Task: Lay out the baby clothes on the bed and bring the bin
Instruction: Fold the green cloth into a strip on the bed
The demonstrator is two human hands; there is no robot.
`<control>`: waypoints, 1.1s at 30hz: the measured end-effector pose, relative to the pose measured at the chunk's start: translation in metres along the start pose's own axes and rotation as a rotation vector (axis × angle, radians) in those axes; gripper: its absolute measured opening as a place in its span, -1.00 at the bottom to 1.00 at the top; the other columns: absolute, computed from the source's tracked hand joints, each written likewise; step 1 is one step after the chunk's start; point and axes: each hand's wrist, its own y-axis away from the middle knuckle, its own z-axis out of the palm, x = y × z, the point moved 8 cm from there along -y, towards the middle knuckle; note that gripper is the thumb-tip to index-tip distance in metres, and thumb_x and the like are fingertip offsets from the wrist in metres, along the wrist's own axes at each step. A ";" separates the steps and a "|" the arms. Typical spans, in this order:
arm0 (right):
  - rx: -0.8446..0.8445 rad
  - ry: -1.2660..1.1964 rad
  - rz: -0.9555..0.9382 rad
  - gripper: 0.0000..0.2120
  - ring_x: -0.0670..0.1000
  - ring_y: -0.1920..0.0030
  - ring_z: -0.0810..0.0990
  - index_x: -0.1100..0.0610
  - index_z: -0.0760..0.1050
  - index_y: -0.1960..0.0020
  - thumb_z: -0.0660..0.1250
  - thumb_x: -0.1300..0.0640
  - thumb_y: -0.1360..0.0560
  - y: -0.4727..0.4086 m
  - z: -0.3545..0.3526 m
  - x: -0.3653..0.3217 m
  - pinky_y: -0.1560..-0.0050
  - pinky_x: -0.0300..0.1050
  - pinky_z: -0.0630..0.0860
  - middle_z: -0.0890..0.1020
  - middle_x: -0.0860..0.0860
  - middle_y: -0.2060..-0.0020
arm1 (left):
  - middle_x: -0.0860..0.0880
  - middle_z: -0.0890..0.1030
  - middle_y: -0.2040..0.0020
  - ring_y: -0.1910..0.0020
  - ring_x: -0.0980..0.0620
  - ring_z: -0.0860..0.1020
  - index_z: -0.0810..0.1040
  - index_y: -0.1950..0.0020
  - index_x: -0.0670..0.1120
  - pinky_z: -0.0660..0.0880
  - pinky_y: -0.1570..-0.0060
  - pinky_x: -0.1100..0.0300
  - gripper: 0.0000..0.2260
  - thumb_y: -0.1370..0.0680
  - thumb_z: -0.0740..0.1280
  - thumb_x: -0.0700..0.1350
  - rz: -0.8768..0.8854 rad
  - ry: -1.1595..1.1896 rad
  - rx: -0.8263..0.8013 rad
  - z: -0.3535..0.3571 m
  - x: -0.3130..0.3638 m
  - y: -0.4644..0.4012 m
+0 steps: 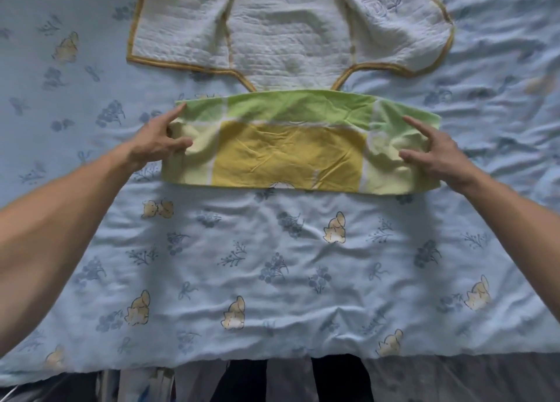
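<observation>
A green and yellow cloth (291,147) lies flat on the blue bed sheet (272,265), its far edge overlapping a white quilted garment (288,29). The left hand (160,142) and right hand (433,153) rest on its ends — fingers spread, loosely bent.

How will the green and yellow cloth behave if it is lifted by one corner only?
The green and yellow cloth is creased and lies flat, so it would probably hang limp and unfold. It looks thin, likely light. On the wrinkled bed sheet a push would probably bunch it.
</observation>
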 end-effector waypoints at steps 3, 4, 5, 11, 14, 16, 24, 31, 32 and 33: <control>0.056 -0.145 0.004 -0.44 -0.06 -0.15 0.50 0.00 0.35 -0.42 0.39 0.24 -0.47 0.000 -0.009 0.000 -0.06 -0.48 0.45 0.53 0.05 -0.24 | -0.16 0.39 -0.39 -0.21 0.05 0.41 0.11 -0.54 0.01 0.34 -0.28 0.21 -0.30 -0.50 0.38 -0.26 0.022 0.148 0.110 -0.009 -0.004 0.004; 0.098 -0.180 0.003 -0.47 -0.09 -0.15 0.50 0.04 0.37 -0.41 0.39 0.24 -0.48 0.001 -0.015 0.000 -0.12 -0.48 0.43 0.53 0.03 -0.24 | -0.12 0.36 -0.42 -0.27 0.07 0.38 0.11 -0.54 0.01 0.29 -0.30 0.27 -0.30 -0.50 0.38 -0.26 0.018 0.179 0.152 -0.013 -0.006 0.006; 0.122 -0.181 0.002 -0.48 -0.10 -0.18 0.50 0.07 0.37 -0.41 0.39 0.24 -0.48 0.003 -0.019 0.000 -0.21 -0.40 0.41 0.53 0.03 -0.26 | -0.10 0.32 -0.44 -0.32 0.07 0.36 0.10 -0.54 -0.01 0.27 -0.29 0.32 -0.30 -0.50 0.38 -0.27 0.018 0.202 0.179 -0.015 -0.008 0.009; 0.039 0.150 0.069 -0.38 0.07 -0.33 0.44 0.05 0.25 -0.48 0.38 0.21 -0.48 0.018 -0.007 0.004 -0.30 -0.20 0.28 0.43 0.09 -0.38 | -0.11 0.17 -0.53 -0.37 -0.07 0.33 -0.07 -0.56 0.03 0.34 -0.30 0.07 -0.20 -0.50 0.38 -0.25 -0.091 0.114 0.092 0.013 -0.027 0.021; 0.192 0.312 0.106 -0.33 0.22 -0.25 0.46 0.04 0.18 -0.49 0.37 0.15 -0.46 0.019 -0.013 -0.006 -0.24 0.04 0.41 0.42 0.22 -0.34 | -0.19 0.10 -0.53 -0.47 -0.17 0.17 -0.03 -0.56 -0.02 0.15 -0.42 0.04 -0.20 -0.48 0.42 -0.06 -0.071 -0.041 0.308 0.010 -0.023 0.030; 0.332 0.467 0.062 -0.33 0.24 -0.25 0.41 0.02 0.19 -0.46 0.39 0.06 -0.43 0.029 -0.016 -0.020 -0.14 0.15 0.44 0.31 0.21 -0.36 | -0.19 0.13 -0.51 -0.46 -0.19 0.14 0.17 -0.52 -0.03 0.14 -0.42 0.01 -0.34 -0.49 0.39 0.01 0.011 -0.288 0.536 0.009 -0.007 0.048; -0.189 0.740 -0.100 -0.38 0.09 -0.54 -0.08 -0.09 -0.09 -0.54 0.11 -0.12 -0.59 0.058 0.072 0.023 -0.43 0.27 0.05 -0.14 0.02 -0.55 | -0.13 0.15 -0.51 -0.45 -0.15 0.16 0.11 -0.54 0.01 0.17 -0.41 -0.15 -0.22 -0.42 0.25 0.34 0.126 -0.531 0.176 0.077 -0.008 0.045; -0.218 0.627 -0.015 -0.24 0.06 -0.53 -0.24 -0.05 -0.16 -0.55 0.24 -0.09 -0.54 0.071 0.075 0.016 -0.46 0.28 -0.05 -0.26 0.02 -0.53 | -0.22 0.02 -0.53 -0.52 -0.14 0.02 0.12 -0.49 -0.22 0.01 -0.49 0.08 -0.13 -0.36 0.51 0.04 -0.318 0.036 0.405 0.069 -0.061 0.078; -0.221 0.628 -0.012 -0.24 0.05 -0.53 -0.24 -0.06 -0.16 -0.55 0.24 -0.08 -0.54 0.070 0.075 0.015 -0.46 0.28 -0.05 -0.27 0.02 -0.53 | -0.21 0.15 -0.50 -0.48 -0.15 0.15 0.25 -0.43 -0.24 0.13 -0.46 0.07 -0.25 -0.39 0.50 0.03 -0.258 0.084 0.395 0.071 -0.056 0.075; -0.228 0.632 -0.016 -0.24 0.05 -0.53 -0.24 -0.06 -0.16 -0.55 0.24 -0.08 -0.54 0.069 0.075 0.015 -0.46 0.27 -0.06 -0.27 0.01 -0.53 | -0.19 0.30 -0.42 -0.39 -0.14 0.31 0.36 -0.36 -0.23 0.27 -0.39 0.07 -0.38 -0.42 0.47 0.03 -0.191 0.162 0.395 0.072 -0.047 0.072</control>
